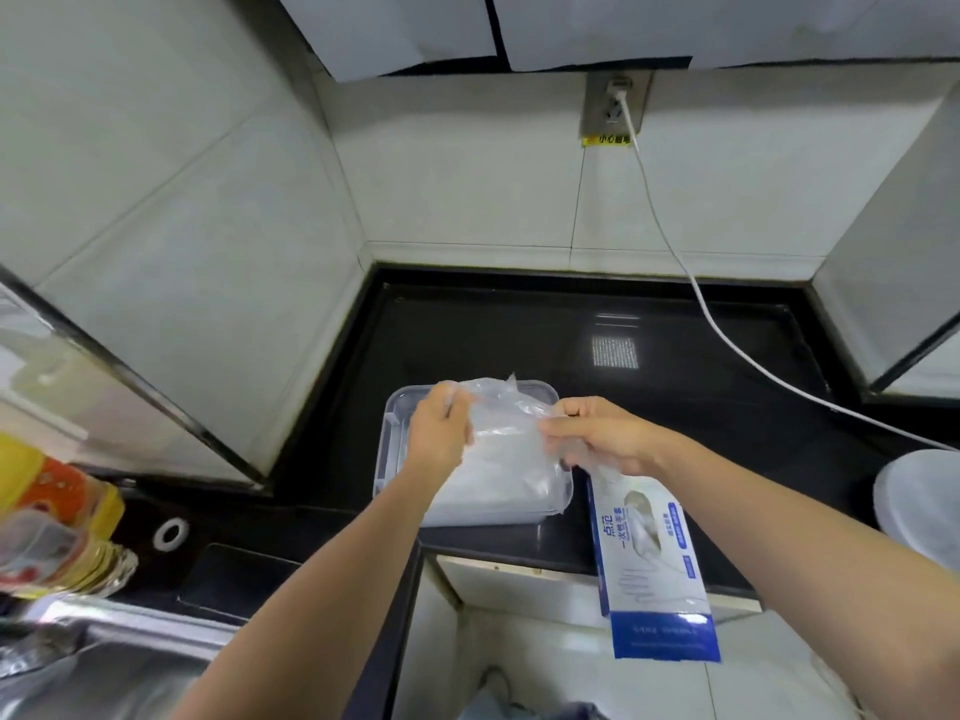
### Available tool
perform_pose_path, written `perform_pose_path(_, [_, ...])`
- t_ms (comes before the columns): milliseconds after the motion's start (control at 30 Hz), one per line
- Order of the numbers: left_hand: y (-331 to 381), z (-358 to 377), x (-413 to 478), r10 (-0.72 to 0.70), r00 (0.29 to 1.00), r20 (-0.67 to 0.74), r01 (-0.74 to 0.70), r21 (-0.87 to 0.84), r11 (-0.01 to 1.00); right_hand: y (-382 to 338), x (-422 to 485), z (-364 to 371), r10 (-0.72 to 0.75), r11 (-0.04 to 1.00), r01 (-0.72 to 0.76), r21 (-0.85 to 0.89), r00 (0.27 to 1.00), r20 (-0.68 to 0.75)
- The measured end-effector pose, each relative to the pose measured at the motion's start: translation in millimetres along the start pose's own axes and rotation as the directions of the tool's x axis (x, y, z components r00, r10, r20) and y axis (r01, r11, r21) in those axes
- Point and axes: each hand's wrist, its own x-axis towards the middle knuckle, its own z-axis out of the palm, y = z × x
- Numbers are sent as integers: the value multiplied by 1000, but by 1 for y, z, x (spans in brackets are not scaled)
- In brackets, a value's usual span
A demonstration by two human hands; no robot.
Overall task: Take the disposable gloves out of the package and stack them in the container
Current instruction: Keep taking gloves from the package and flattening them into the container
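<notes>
Pinching a thin clear plastic glove [511, 407] between them, both hands hover over the clear rectangular plastic container [385, 459] in the head view. The left hand [439, 428] has its fingers curled and grips the glove's far left edge. The right hand [597, 433] nips the right edge between thumb and forefinger, with the other fingers bent under. The glove hangs crumpled between the two hands, just above the container's far half.

Inside the container lies a stack of translucent gloves [498, 480], filling most of its floor. The container sits on the glossy black countertop [519, 330], close to its near edge.

A blue and white glove package [654, 563] reaches from beneath the right hand toward the viewer, just right of the container, and its lower end juts past the counter's near edge. I cannot tell whether the lower fingers of that hand hold it.

A white cable [727, 340] runs from a metal wall socket [615, 103] on the far tiled wall down across the counter to the right. A white round plastic tub [924, 501] stands at the right edge. At the near left are a steel sink [104, 667] and yellow and orange bottles [52, 485].
</notes>
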Motion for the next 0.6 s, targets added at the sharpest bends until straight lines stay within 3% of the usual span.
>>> perform_pose_path(133, [-22, -16, 8, -15, 999, -40, 18, 73, 997, -2, 11, -3, 96, 957, -128, -259, 987, -132])
perform_pose_path(233, [-38, -21, 8, 48, 998, -47, -30, 322, 946, 3, 22, -2, 74, 925, -163, -344, 963, -258])
perform_pose_path(333, [-47, -21, 9, 117, 992, -39, -90, 417, 904, 3, 38, 9, -177, 894, 3, -448, 921, -347])
perform_pose_path(400, [-48, -21, 9, 126, 992, -29, -86, 578, 812, 2, 46, 18, -421, 737, 61, -673, 821, -386])
perform_pose_path(500, [-50, -20, 9, 138, 990, -36, -69, 732, 678, 2, 48, 39, -668, 491, 176, -853, 705, -239])
perform_pose_path(533, [-51, -19, 9, 136, 990, -42, -58, 752, 657, 5, 48, 45, -668, 462, 241, -854, 728, -156])
perform_pose_path(600, [-53, -21, 10, 106, 993, -49, -30, 772, 635, 16, 56, 55, -508, 457, 250, -854, 861, -20])
